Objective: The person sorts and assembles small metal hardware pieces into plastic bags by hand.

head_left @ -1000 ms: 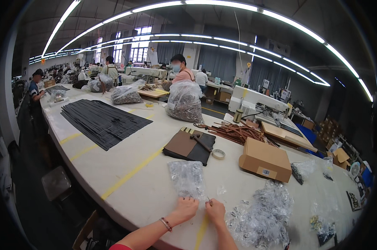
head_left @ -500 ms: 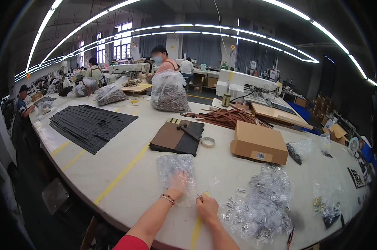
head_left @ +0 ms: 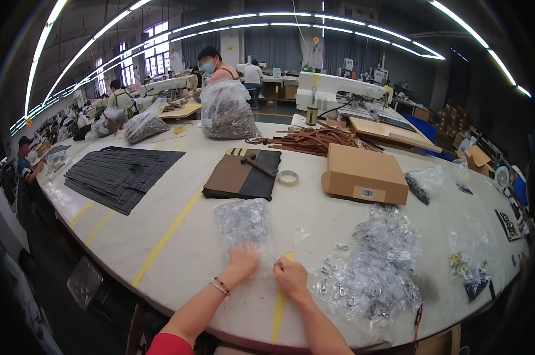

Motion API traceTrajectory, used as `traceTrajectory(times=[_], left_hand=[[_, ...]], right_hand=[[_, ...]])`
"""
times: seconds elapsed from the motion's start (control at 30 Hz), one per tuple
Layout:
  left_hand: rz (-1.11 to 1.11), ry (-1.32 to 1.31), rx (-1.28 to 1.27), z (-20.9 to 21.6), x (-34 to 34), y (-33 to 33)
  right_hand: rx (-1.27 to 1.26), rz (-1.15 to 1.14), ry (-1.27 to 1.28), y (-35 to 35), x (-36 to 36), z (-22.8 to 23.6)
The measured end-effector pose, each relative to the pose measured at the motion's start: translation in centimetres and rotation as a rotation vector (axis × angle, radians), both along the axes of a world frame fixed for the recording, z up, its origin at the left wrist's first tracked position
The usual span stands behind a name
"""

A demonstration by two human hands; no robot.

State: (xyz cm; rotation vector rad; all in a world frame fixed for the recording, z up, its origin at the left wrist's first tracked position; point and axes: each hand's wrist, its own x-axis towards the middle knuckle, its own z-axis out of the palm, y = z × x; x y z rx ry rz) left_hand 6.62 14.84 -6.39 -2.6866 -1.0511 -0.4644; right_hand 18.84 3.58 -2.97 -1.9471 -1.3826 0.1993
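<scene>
A clear plastic bag (head_left: 241,219) lies flat on the table in front of me, filled with small items I cannot make out. My left hand (head_left: 244,260), with bracelets at the wrist, is at the bag's near end, fingers curled in on the plastic. Just to its right, my right hand (head_left: 291,277) is closed around a small tool with a thin metal tip (head_left: 276,260) pointing towards the bag. Most of that tool is hidden in the fist. Right of this hand spreads a heap of small clear bags and loose metal snap hooks (head_left: 368,266).
Behind the bag lie a brown and black leather piece (head_left: 238,174) with a hammer (head_left: 258,164), a tape roll (head_left: 287,178) and a cardboard box (head_left: 365,171). Black strips (head_left: 122,177) cover the left; brown straps (head_left: 315,140) lie farther back. Co-workers sit or stand beyond.
My left hand has drawn back from the middle of the bag to its near end, its fingers now curled. My right hand keeps its hold on the tool. The view has tilted slightly.
</scene>
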Motion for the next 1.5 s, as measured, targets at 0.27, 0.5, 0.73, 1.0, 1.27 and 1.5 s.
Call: traceTrajectory(times=[0.27, 0.5, 0.73, 1.0, 1.27, 1.5], left_hand=[[0.054, -0.011, -0.055, 1.9, 1.4, -0.3], [-0.002, -0.081, -0.113, 2.0, 3.6, 0.2], [0.123, 0.065, -0.118, 0.3, 5.5, 3.5], [-0.066, -0.020, -0.187, 3.0, 3.7, -3.3], [-0.139, -0.766, -0.257, 2.2, 2.0, -9.1], [-0.191, -0.836, -0.266, 1.8, 1.8, -9.0]], right_hand=[[-0.071, 0.002, -0.017, -0.8, 0.1, 0.0], [-0.070, 0.034, -0.041, -0.6, -0.3, -0.2], [-0.074, 0.020, -0.081, -0.5, -0.9, 0.5], [0.400, 0.084, 0.363, -0.8, 0.4, 0.9], [0.537, 0.139, 0.846, -1.1, -2.2, 0.3], [0.539, 0.125, 0.790, -0.9, -2.2, -2.1]])
